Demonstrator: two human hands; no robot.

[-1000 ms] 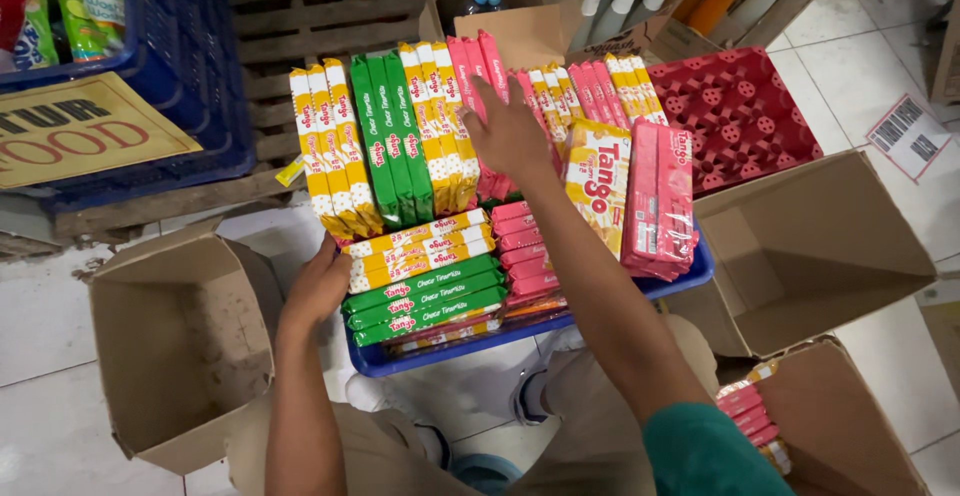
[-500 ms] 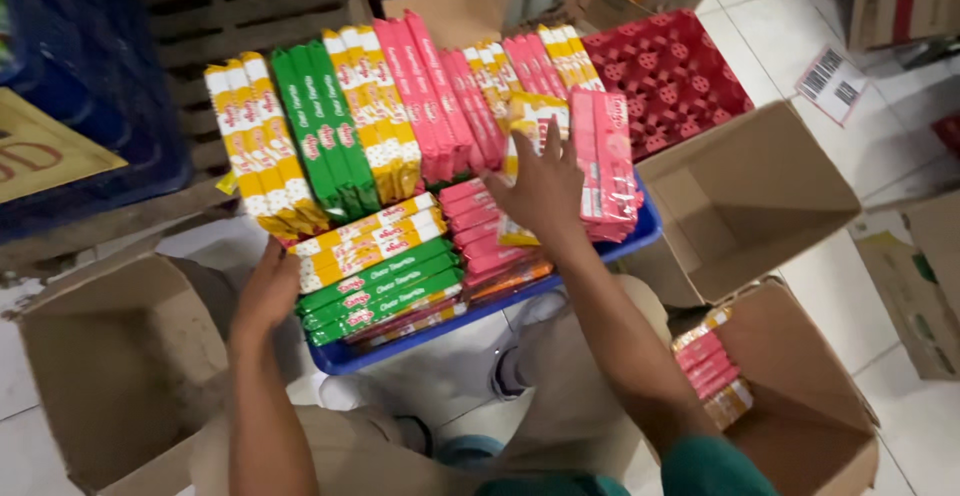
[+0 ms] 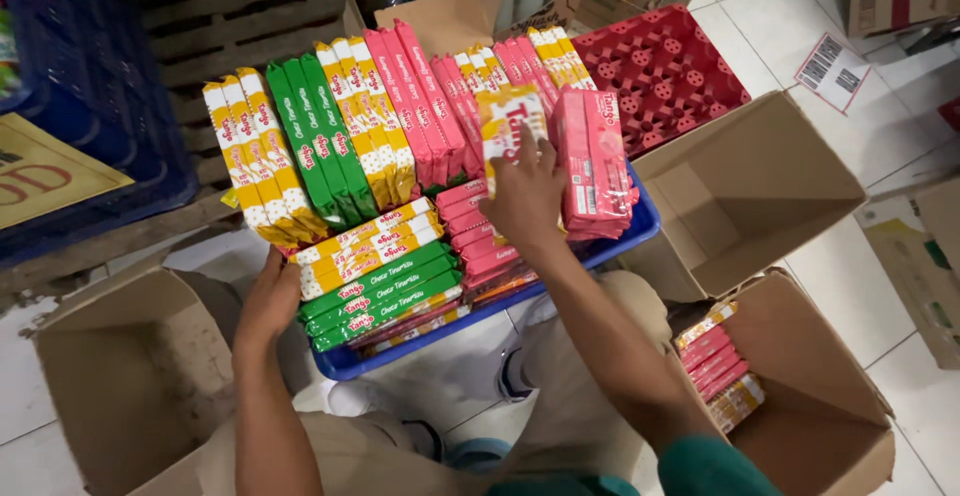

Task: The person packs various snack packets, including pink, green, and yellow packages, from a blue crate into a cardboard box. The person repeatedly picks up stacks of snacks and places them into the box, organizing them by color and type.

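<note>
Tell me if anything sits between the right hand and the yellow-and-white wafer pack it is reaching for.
Nothing visible does. The right hand already lies flat against the yellow-and-white wafer pack, which stands beside the pink multipack in the blue tray. The left hand rests at the tray's near-left edge.

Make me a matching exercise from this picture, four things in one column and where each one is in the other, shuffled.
Things:
1. right hand
2. left hand
3. red plastic tray
4. empty cardboard box

Places:
A. on the floor at the person's left
B. beyond the blue basket, far right
C. on a yellow wafer pack standing in the basket
D. at the basket's near left edge, by the stacked packs

Pairs: 1-C, 2-D, 3-B, 4-A
</note>
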